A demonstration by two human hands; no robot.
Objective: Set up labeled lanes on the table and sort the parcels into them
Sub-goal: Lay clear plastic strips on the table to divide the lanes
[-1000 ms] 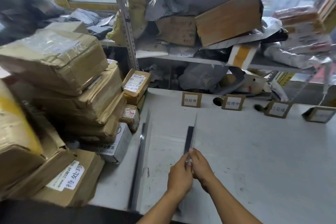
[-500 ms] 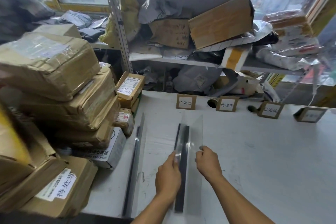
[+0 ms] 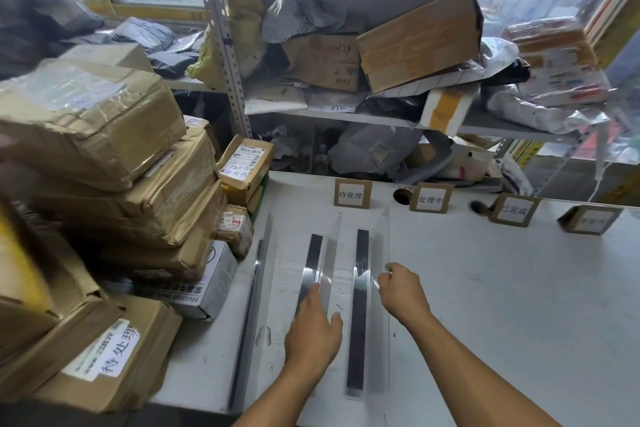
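- We note three clear dividers with dark base strips lying lengthwise on the counter (image 3: 502, 305), all in front of the row of label cards, which we take as landmark.
- Right divider (image 3: 360, 305): its far end points between the 待处理 card (image 3: 352, 193) and the 处理中 card (image 3: 430, 198); it runs back toward us from there.
- Right hand (image 3: 398, 291): fingers curled, pinching the clear upper edge of the right divider partway along its length.
- Middle divider (image 3: 311, 267): just left of the right one, far end short of the 待处理 card.
- Left hand (image 3: 313, 329): fingers fairly straight and relaxed, resting against the clear panel of the middle divider at its near part; we see no curl round it.
- Left divider (image 3: 251, 305): further left of the cards, near the counter's left edge, touched by neither hand.
- Further right along the card row: the 已完成 card (image 3: 514, 210), then a fourth card (image 3: 594, 218) whose text we cannot read.
- Left of the cards: stacked parcels (image 3: 104, 156), taped cardboard boxes; the nearest one carries a 待处理 sticker.
- Behind the cards: a shelf (image 3: 346, 114) crowded with boxes and grey mailer bags.
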